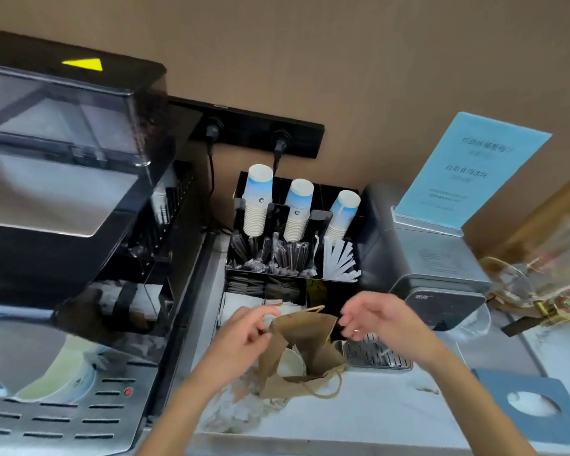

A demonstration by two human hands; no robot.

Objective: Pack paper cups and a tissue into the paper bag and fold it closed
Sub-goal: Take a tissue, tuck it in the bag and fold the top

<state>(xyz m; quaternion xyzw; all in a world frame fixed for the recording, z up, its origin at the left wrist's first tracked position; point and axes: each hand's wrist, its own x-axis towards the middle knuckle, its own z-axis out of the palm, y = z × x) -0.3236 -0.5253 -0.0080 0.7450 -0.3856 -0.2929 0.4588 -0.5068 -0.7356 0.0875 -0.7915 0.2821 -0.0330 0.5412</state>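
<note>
A brown paper bag (305, 353) is seen standing open on the marble counter (375, 413), a white paper cup (290, 362) inside. Its top edge is pinched by the left hand (244, 334); the right hand (375, 315) is held loosely open just beside it, grasping nothing. Stacked cups (297, 210) are racked in the black organizer (277, 258) behind.

Head view, one wide-angle camera

It looks forward and down from close above the worktop (359, 413), wall filling the upper frame.
</note>
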